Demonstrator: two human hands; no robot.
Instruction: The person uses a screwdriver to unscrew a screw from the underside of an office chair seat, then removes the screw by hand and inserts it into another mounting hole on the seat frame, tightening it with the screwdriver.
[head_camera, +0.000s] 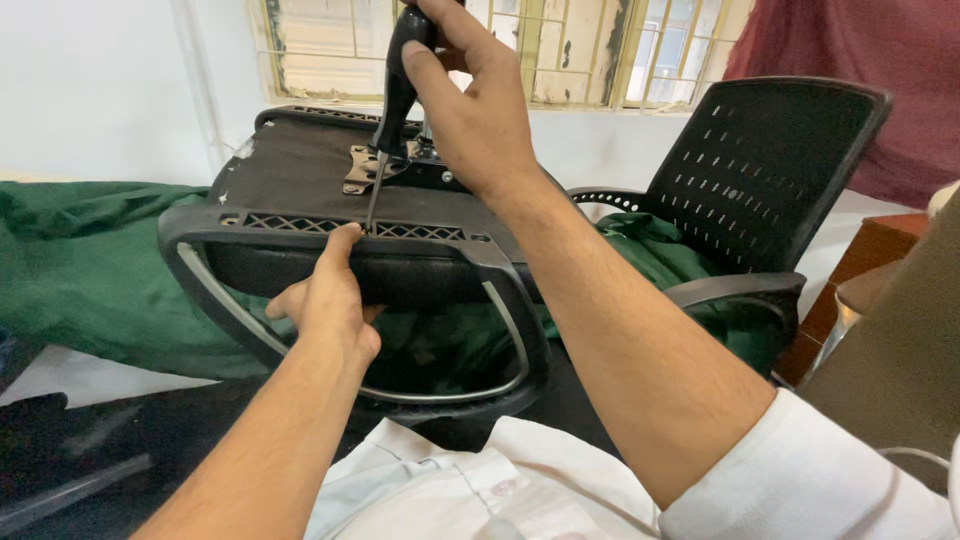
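Observation:
An office chair seat (300, 170) lies upside down in front of me, its black plastic armrest (330, 232) facing me. My right hand (470, 100) is shut on a black-handled screwdriver (392, 95) held upright; its metal tip touches the top of the armrest's lattice. My left hand (325, 300) grips the armrest from below, thumb on its upper edge beside the tip. A metal mounting plate (365, 170) shows on the seat's underside behind the screwdriver.
A second black mesh-backed office chair (770, 170) stands upright at the right. Green cloth (80, 260) covers the surface to the left and behind. A barred window (560, 50) is at the back, a wooden piece (880, 250) at far right.

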